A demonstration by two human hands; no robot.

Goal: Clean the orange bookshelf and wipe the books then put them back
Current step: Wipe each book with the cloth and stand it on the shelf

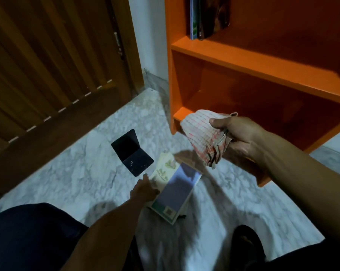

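The orange bookshelf (243,61) stands at the upper right, its lower compartment bare. A few dark books (206,16) stand upright on the upper shelf at its left end. My right hand (241,137) is shut on a bunched white-and-red checked cloth (204,137), held in front of the bottom shelf's left corner. Below it, my left hand (145,189) grips the left edge of a pale book (177,194) with a purple-grey cover, lifted and tilted over the marble floor. Another light booklet (165,167) lies under it.
A black L-shaped bookend (132,153) rests on the marble floor (77,173) left of the books. A brown wooden door (57,65) fills the upper left. My dark-clothed knees (28,237) frame the bottom of the view.
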